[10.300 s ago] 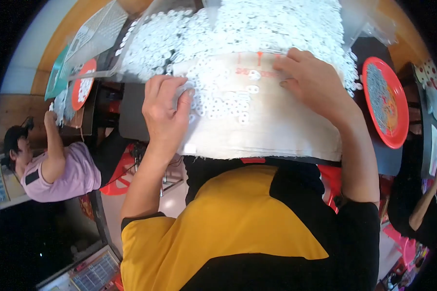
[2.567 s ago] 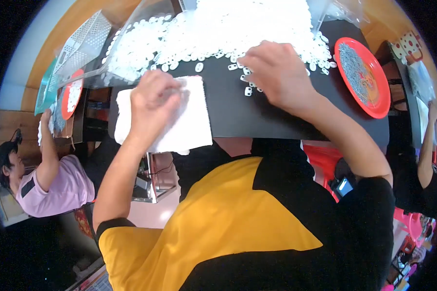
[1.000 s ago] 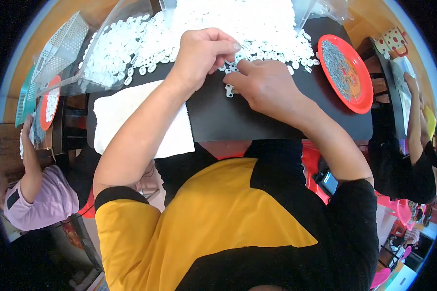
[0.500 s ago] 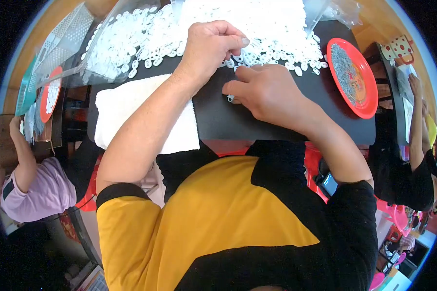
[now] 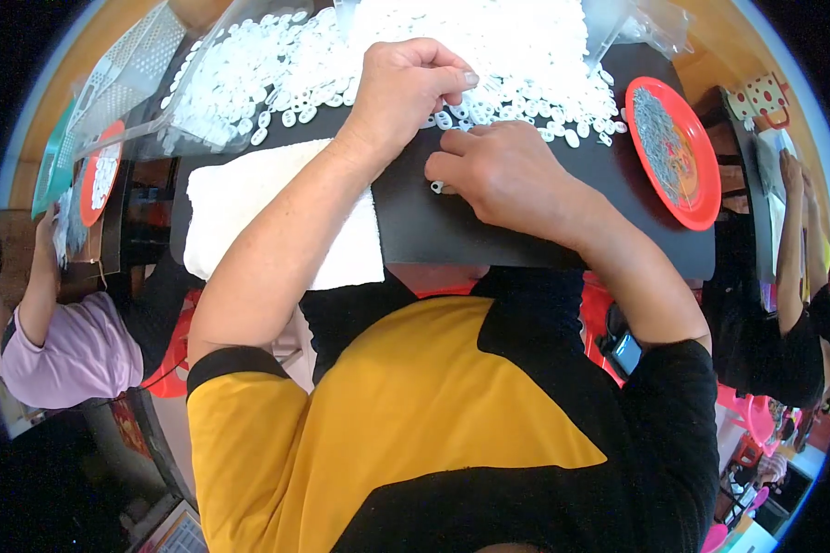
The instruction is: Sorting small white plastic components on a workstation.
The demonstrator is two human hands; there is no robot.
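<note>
My left hand (image 5: 406,88) is closed in a pinch over the near edge of a heap of small white oval plastic pieces (image 5: 295,78) with holes. Whatever lies between its thumb and fingers is too small or hidden to name. Lower and to the right, my right hand (image 5: 512,175) is closed, its fingertips around one small white plastic piece (image 5: 437,186) that peeks out just above the dark tabletop (image 5: 452,230). More loose white pieces lie between and just beyond the two hands.
A folded white towel (image 5: 249,198) lies under my left forearm. On the right stands a red plate (image 5: 710,203) of small grey metal parts. A clear plastic bin (image 5: 120,138) tips toward the heap at left. Co-workers sit at both sides, one in a lilac shirt (image 5: 74,355).
Both my hands keep nearly the same pinched poses, and the view has shifted slightly. At left, the co-worker's hand has risen a little toward the red plate there.
</note>
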